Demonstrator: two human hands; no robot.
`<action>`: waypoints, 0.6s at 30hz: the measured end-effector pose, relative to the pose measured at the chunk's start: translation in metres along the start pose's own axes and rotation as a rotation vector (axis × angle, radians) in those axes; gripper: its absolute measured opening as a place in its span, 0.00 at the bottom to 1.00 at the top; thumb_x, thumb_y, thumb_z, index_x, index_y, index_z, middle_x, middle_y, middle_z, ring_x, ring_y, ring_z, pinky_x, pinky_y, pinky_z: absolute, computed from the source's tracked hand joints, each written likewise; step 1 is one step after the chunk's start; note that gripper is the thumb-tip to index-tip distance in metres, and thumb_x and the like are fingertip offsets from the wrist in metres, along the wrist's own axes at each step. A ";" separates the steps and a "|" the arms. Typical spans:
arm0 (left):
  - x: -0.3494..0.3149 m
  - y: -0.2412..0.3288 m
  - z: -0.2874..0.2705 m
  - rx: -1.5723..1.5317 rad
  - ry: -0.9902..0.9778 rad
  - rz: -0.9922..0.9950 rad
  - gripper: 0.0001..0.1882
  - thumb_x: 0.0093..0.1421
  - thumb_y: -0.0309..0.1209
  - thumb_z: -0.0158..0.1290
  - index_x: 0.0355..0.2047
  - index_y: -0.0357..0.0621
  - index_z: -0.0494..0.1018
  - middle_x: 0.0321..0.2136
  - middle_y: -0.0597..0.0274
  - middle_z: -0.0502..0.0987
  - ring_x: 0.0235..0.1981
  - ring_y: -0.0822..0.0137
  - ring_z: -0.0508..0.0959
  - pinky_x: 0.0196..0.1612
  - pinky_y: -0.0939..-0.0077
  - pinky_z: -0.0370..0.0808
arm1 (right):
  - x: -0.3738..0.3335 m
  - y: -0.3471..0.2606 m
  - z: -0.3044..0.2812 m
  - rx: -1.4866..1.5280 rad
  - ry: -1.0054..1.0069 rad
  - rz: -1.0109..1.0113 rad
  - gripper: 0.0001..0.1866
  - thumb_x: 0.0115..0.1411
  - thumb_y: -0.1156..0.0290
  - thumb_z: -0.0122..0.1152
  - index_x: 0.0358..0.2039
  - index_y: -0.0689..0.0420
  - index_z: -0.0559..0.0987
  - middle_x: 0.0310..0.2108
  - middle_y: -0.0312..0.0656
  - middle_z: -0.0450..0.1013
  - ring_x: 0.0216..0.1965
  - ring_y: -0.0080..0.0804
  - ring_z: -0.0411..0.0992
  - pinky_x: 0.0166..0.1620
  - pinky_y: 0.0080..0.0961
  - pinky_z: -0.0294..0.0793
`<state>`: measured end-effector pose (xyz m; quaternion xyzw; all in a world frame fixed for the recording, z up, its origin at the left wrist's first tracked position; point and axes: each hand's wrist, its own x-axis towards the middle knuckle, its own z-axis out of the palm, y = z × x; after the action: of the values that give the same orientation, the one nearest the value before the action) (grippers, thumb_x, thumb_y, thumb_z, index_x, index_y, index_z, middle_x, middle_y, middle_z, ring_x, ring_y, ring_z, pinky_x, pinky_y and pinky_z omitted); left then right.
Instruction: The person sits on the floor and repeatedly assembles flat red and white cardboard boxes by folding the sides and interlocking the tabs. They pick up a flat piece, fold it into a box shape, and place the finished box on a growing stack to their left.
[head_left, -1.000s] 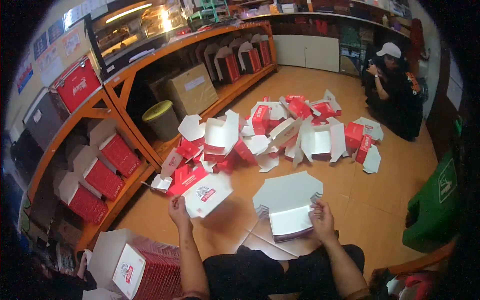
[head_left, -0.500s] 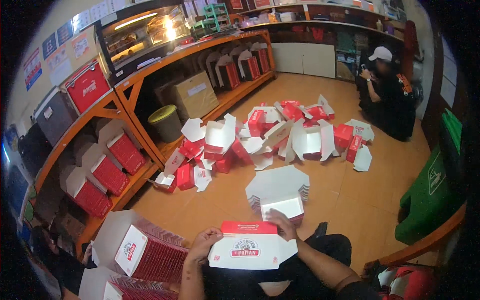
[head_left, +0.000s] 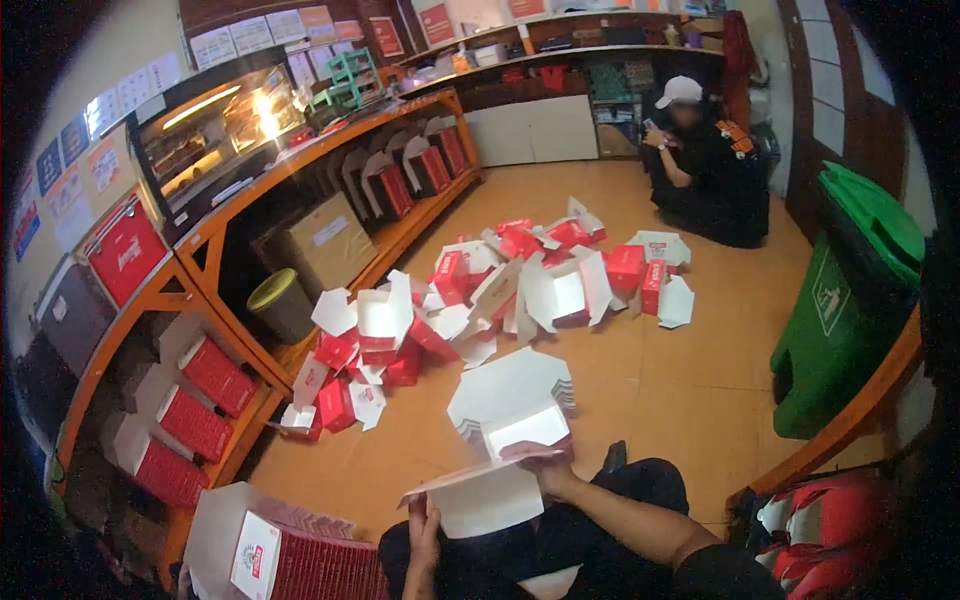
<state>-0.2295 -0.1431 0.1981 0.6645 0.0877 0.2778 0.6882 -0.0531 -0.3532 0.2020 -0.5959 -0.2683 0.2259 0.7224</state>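
Note:
Over my lap I hold a red and white cardboard food box (head_left: 492, 503), its pale inside facing me. My left hand (head_left: 424, 532) grips its left edge, thumb showing and fingers partly hidden behind the board. At the right end my right hand (head_left: 553, 476) is closed on the box, its fingertips hidden by the cardboard. Just beyond stands a nested stack of open boxes (head_left: 512, 385) with white lids raised. By my left leg lies a long row of nested red boxes (head_left: 325, 562).
A loose heap of folded boxes (head_left: 455, 275) covers the mid floor. Orange shelving (head_left: 240, 215) with box stacks lines the left. A green bin (head_left: 835, 310) stands right, near bagged red and white things (head_left: 825, 535). A person in a white cap (head_left: 710, 175) crouches at the back.
The box has turned from its printed white face to its plain inside, and its far edge is raised. My left hand has moved lower. The view has swung right.

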 end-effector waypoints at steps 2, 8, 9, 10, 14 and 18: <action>0.005 0.023 0.010 0.040 -0.052 -0.076 0.31 0.62 0.40 0.55 0.61 0.40 0.61 0.57 0.52 0.64 0.61 0.59 0.61 0.65 0.62 0.53 | 0.000 0.007 -0.002 0.023 -0.140 -0.054 0.18 0.64 0.59 0.58 0.47 0.58 0.77 0.48 0.41 0.73 0.49 0.29 0.69 0.52 0.32 0.71; 0.013 0.006 0.020 0.004 0.199 -0.389 0.29 0.64 0.44 0.54 0.55 0.34 0.67 0.51 0.56 0.72 0.52 0.62 0.70 0.57 0.67 0.65 | -0.006 0.010 -0.003 0.328 -0.151 0.195 0.24 0.66 0.57 0.54 0.53 0.65 0.72 0.50 0.43 0.72 0.50 0.29 0.69 0.55 0.30 0.67; 0.015 0.025 0.039 -0.024 0.274 -0.322 0.29 0.63 0.41 0.54 0.55 0.28 0.65 0.53 0.53 0.71 0.53 0.61 0.70 0.57 0.67 0.65 | -0.010 -0.006 0.007 0.119 0.008 0.186 0.26 0.66 0.55 0.54 0.53 0.65 0.72 0.49 0.43 0.72 0.49 0.29 0.69 0.55 0.29 0.67; 0.020 0.019 0.040 0.020 0.338 -0.287 0.29 0.63 0.41 0.54 0.55 0.28 0.65 0.53 0.53 0.71 0.52 0.61 0.70 0.58 0.67 0.65 | -0.013 -0.007 0.014 0.017 0.112 0.179 0.24 0.66 0.56 0.54 0.51 0.65 0.73 0.47 0.42 0.73 0.46 0.28 0.70 0.52 0.28 0.68; 0.040 0.053 0.061 -0.046 0.314 -0.265 0.29 0.64 0.39 0.53 0.57 0.29 0.62 0.52 0.51 0.71 0.52 0.60 0.70 0.57 0.66 0.66 | -0.011 0.004 -0.002 -0.244 0.148 -0.096 0.31 0.59 0.59 0.64 0.56 0.66 0.66 0.52 0.48 0.67 0.51 0.36 0.66 0.56 0.33 0.65; 0.043 0.075 0.064 0.167 -0.075 -0.408 0.26 0.64 0.40 0.53 0.54 0.31 0.67 0.50 0.50 0.73 0.53 0.60 0.70 0.58 0.66 0.65 | 0.002 -0.020 -0.023 -0.652 0.439 -0.079 0.17 0.56 0.68 0.62 0.44 0.62 0.73 0.38 0.44 0.70 0.39 0.33 0.68 0.40 0.33 0.72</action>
<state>-0.1826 -0.1797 0.2874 0.6975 0.2175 0.0996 0.6754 -0.0364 -0.3722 0.2190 -0.8174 -0.1878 -0.0317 0.5437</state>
